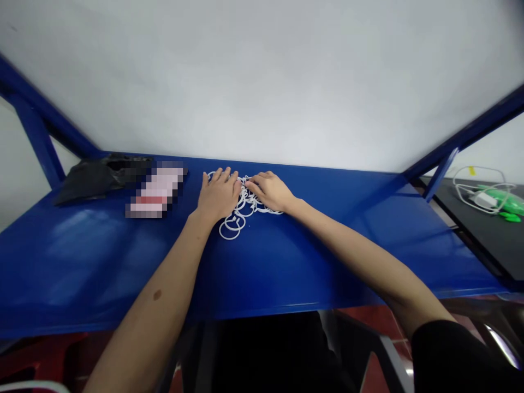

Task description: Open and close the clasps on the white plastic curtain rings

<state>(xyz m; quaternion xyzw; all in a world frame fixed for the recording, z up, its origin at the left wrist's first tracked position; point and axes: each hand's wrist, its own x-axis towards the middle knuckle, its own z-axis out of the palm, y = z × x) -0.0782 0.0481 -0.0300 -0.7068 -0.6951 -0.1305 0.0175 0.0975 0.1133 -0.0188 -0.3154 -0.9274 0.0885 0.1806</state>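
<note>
A heap of several white plastic rings (241, 210) lies on the blue shelf (307, 256) near the back wall. My left hand (219, 195) rests palm down on the heap's left side, fingers stretched out and slightly spread. My right hand (271, 191) lies on the heap's right side, fingers extended toward the left and touching the rings. One ring (229, 229) with a small clasp sticks out at the front of the heap, below my left hand. Neither hand grips anything that I can see.
A crumpled black bag (98, 176) lies at the shelf's back left, with a blurred pink and white item (158, 192) beside it. Blue frame struts (35, 136) rise at both ends. To the right, a dark table (487, 234) holds a white cable and charger (483, 197) and a green object (510, 204).
</note>
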